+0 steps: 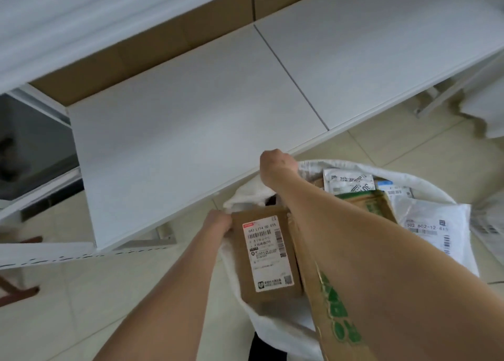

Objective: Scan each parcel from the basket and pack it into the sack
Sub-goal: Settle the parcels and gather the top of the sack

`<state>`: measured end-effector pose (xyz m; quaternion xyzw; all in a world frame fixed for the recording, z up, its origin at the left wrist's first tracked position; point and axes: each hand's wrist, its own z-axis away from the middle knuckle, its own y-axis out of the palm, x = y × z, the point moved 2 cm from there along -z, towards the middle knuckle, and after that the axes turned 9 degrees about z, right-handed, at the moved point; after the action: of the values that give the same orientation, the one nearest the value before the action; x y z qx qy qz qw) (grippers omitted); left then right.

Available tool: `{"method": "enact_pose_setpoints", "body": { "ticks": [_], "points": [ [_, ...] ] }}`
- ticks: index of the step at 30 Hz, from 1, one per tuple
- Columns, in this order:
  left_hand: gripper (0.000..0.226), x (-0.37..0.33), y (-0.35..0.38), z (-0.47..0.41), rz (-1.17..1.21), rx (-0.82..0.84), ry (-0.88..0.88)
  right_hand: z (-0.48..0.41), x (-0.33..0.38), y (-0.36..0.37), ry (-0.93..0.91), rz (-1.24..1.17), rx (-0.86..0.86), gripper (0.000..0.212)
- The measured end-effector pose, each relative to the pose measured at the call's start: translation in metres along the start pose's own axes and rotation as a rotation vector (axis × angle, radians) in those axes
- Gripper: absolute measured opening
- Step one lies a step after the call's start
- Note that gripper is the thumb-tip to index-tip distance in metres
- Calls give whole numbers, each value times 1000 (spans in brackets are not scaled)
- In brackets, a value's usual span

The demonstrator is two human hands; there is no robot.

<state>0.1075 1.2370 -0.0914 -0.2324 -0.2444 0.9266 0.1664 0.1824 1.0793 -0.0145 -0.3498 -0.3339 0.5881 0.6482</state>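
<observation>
Your right forearm crosses the sack (272, 330); right hand (275, 164) and left hand (218, 221) clutch its rim. Several parcels (267, 254) are packed; the basket is unseen.

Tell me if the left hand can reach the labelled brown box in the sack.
Probably yes: the left hand sits at a corner of the brown box, whose labelled face lies uncovered in the sack.

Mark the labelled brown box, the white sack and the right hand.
labelled brown box (267, 254): head view, its shipping label.
white sack (281, 328): head view, near wall.
right hand (274, 164): head view, back of hand.
</observation>
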Motion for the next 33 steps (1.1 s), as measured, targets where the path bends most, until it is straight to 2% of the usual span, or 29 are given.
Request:
{"method": "enact_pose_setpoints", "body": {
  "ticks": [4, 7, 10, 13, 16, 19, 22, 24, 27, 31, 33],
  "points": [
    [33, -12, -11, 34, 205, -162, 34, 20, -9, -24, 5, -114, -50, 27],
    [31, -17, -24, 65, 146, -287, 95, 42, -22, -40, -24, -188, -49, 35],
    [33, -22, -27, 95, 165, -290, 97, 71, -51, -60, -10, -228, -176, 45],
    [35, -34, -11, 130, 192, -264, 95, 107, -103, -70, 120, -247, -308, 46],
    [34, -42, 11, 166, 216, -278, 39, 148, -167, -62, 318, -334, -348, 43],
    [32, -45, 25, 184, 197, -334, 29, 180, -220, -41, 471, -438, -250, 41],
    [39, -44, 36, 187, 155, -401, 44, 200, -258, -4, 632, -627, -87, 48],
    [42, -43, 42, 184, 148, -458, 8, 210, -274, 28, 761, -756, -10, 54],
    [46, -34, 50, 169, 130, -499, -36, 218, -286, 74, 922, -821, 95, 52],
    [30, -9, 60, 154, 71, -455, 18, 214, -290, 118, 1002, -949, 147, 47],
    [29, 5, 63, 146, 77, -438, 29, 212, -290, 133, 1000, -1044, 131, 42]
  ]
}}
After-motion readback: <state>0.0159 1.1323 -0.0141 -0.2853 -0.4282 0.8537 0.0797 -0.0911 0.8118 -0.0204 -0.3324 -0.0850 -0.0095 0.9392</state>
